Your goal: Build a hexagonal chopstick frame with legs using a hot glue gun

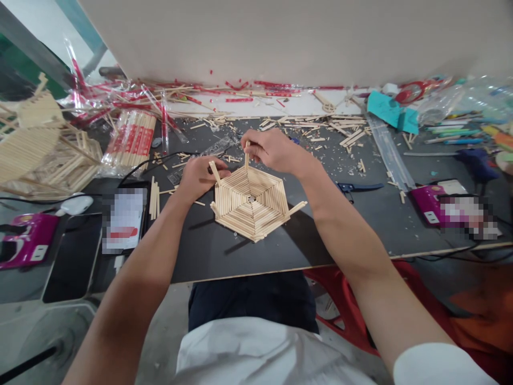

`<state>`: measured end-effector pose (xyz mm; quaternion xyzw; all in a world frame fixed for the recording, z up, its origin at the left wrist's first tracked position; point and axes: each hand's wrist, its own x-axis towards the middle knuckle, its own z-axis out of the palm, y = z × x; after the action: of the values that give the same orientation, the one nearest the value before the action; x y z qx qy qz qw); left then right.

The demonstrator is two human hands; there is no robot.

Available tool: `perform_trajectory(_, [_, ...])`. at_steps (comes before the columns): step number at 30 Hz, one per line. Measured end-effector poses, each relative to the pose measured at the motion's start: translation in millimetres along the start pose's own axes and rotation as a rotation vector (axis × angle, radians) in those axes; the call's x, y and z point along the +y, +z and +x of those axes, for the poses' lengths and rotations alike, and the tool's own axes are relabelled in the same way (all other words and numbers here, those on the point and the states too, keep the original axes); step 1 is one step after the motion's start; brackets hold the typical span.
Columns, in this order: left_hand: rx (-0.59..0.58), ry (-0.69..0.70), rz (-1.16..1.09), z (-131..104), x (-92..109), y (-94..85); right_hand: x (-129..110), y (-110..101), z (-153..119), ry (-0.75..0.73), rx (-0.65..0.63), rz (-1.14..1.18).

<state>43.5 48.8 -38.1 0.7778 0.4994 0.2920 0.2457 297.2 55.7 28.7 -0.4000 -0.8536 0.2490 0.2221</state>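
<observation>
The hexagonal stick panel [250, 213] occupies the centre of the dark surface [192, 262], toward its near edge; whether its underside lies flat I cannot tell. With the right hand [270, 149] I grip an upright stick [247, 158] between thumb and fingers at the panel's far corner. The left hand [202, 175] curls about a leaning stick [215, 173] at the far-left corner; from my remote view I cannot tell whether the fingers close on it or merely rest there. At right, a slanting stick [297, 209] projects outward toward the right forearm [340, 219]. Loose sticks [154, 199] lie at left, a dark blue tool [363, 187] at right, and wood scraps [315, 124] on the far side.

Hazards, as I judge them: uneven pressure from the right hand could tip the upright stick off its corner or, if the joints are weak, part the rows. An inward swing of the right forearm could snag the slanting stick. A sideways push from the left hand could turn the panel, as I see no clamp.
</observation>
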Motion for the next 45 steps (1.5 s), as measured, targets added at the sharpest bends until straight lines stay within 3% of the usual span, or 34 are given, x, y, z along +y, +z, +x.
perform_trajectory(13, [-0.003,0.02,0.004,1.6,-5.8,1.0,-3.3,-5.1,-2.4,-0.037,0.037,-0.12])
perform_trajectory(33, [-0.022,0.003,0.001,1.0,-4.7,-0.3,-6.2,-10.3,-2.5,-0.007,0.151,-0.047])
perform_trajectory(45, [-0.02,-0.03,0.011,0.8,-1.1,-1.2,-3.5,-5.3,-0.4,-0.015,0.122,-0.024])
